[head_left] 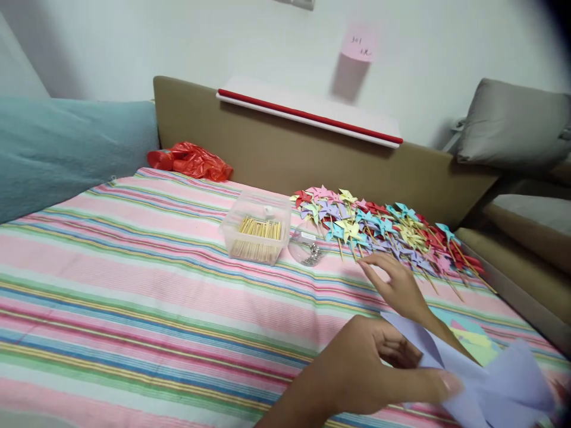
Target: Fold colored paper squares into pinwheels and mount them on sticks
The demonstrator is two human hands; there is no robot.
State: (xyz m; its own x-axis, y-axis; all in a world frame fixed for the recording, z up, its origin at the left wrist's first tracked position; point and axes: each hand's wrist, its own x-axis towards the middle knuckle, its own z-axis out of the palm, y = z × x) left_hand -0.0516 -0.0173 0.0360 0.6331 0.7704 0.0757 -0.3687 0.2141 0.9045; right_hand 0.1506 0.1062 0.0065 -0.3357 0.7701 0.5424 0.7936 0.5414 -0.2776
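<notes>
The left hand is at the near edge of the bed, thumb and fingers pinched on a lilac paper that spreads toward the near right corner; the right hand lies just beyond it, fingers spread and holding nothing, its fingertips just beside the stick ends of the pinwheels; whether they touch, I cannot tell. The pinwheels lie in one heap along the far right edge, too many to count, in red, pink, yellow, blue and purple. Left of the heap lies one small clear jar with metal bits in it, and next to that stands one clear box of wooden sticks; both are between the hands and the far edge. One stack of coloured squares is partly hidden under the right forearm. At the far left corner lies one red bag against the brown board, beside a teal cushion; one pink note is stuck on the wall.
</notes>
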